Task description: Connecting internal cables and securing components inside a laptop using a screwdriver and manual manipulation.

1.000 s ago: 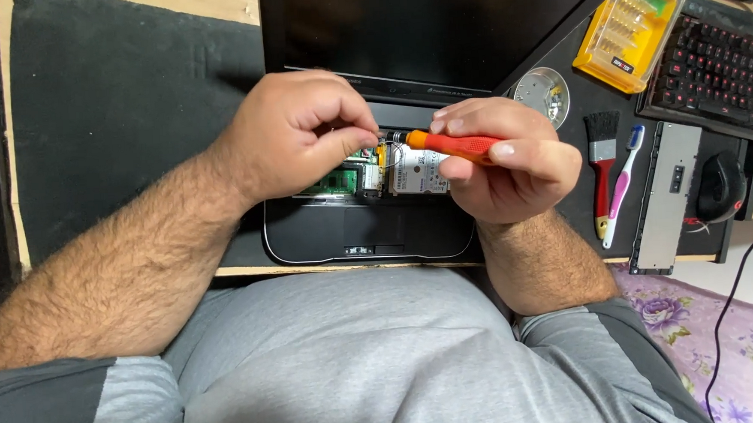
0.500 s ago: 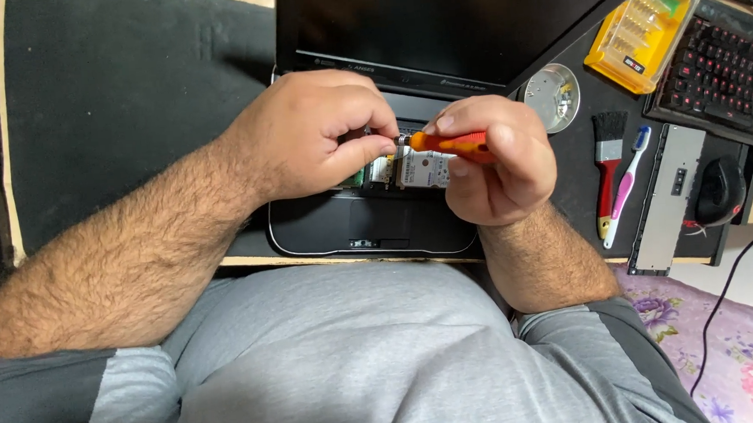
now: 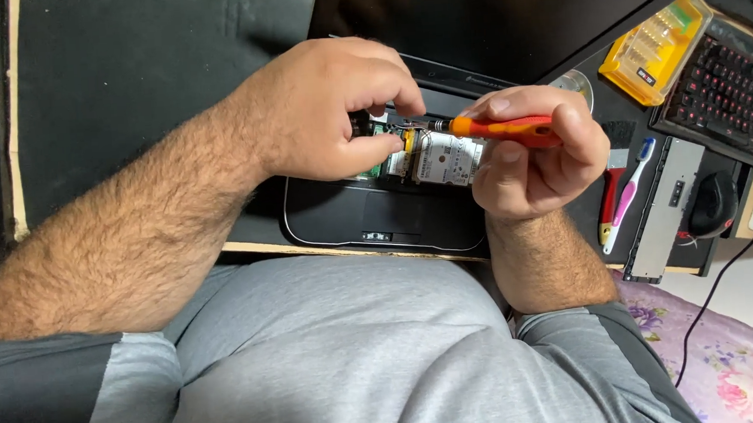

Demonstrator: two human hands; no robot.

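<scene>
You are working under soft, even indoor light that is falling from above. Your left hand (image 3: pixel 328 111) is throwing a faint shadow onto the dark laptop (image 3: pixel 376 211) beneath it. The laptop screen (image 3: pixel 486 17) is staying dull, showing no glare. Focus is holding sharp in the middle, while the far right corner is softening slightly.

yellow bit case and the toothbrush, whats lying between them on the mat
In the head view, a small round silvery disc lies between the yellow bit case and the toothbrush, beside a red-handled brush.
</scene>
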